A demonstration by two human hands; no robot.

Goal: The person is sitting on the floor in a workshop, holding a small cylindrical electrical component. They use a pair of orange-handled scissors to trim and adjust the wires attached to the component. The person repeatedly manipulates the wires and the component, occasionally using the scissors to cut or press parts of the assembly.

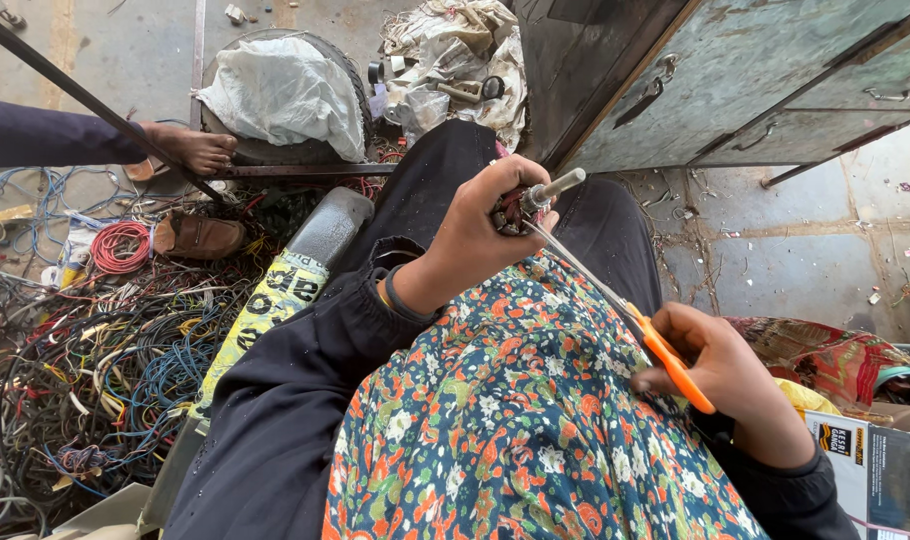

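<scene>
Stripping thick grey metal-tipped cable (560,184) over the lap with orange-handled steel scissors (635,325).
Left hand (480,235) fisted on cable end, right hand (735,385) clamped on handles; shallow bite, blade angled away from fingers.

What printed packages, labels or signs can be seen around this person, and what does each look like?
Printed wrapper: yellow with black lettering, wound round a grey padded bar, left of the person's lap.
Box: dark and grey cardboard with a small yellow-and-black label, bottom right corner beside the right hand.
No screens or wall signs show.
</scene>
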